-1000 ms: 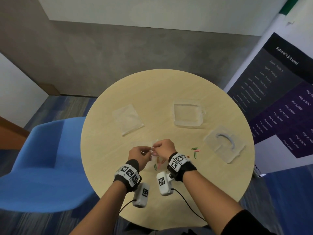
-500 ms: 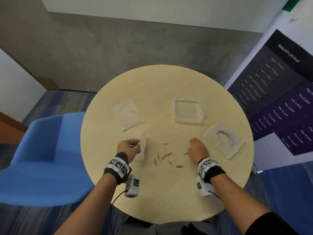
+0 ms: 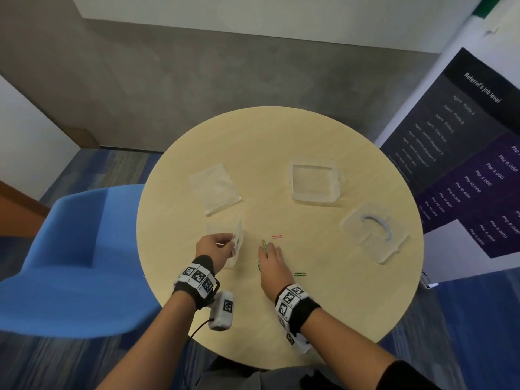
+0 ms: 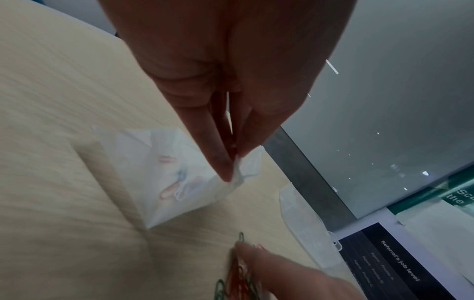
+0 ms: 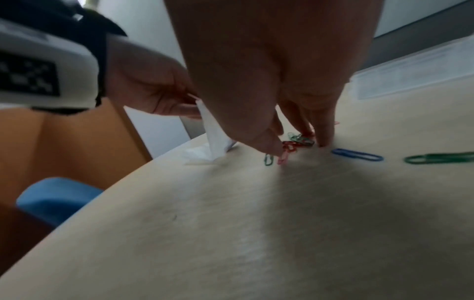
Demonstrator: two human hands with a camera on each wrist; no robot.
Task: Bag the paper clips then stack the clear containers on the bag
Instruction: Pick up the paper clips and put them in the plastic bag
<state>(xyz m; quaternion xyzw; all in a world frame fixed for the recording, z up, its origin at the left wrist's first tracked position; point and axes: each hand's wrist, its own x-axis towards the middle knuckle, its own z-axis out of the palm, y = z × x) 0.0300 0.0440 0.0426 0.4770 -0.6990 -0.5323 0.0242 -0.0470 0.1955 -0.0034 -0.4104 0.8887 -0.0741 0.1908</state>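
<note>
From the head view, a round table [image 3: 323,319] filled the middle of the frame. The left hand [image 3: 214,250] was at the lower middle and pinched the top of a small clear bag [image 3: 237,244], which stood up on its edge just right of that hand. The right hand [image 3: 274,264] lay just right of the bag with its fingers bent down onto a bunch of paper clips [image 3: 264,244]. One green clip [image 3: 300,274] lay alone to the right of that hand. Two clear containers sat further up and right, a square one [image 3: 314,181] and a flat one [image 3: 375,233], well apart from both hands. Another bag [image 3: 215,188] lay flat at the upper left of the table. From the left wrist view, the thumb and fingers [image 4: 220,162] squeezed the bag's [image 4: 164,174] open edge, and a few clips showed inside it. From the right wrist view, the right hand's fingertips [image 5: 324,140] pressed on the pile of clips [image 5: 295,143]; a blue clip [image 5: 356,154] lay loose at the right. Whether the hand really gripped any clips could not be told.
</note>
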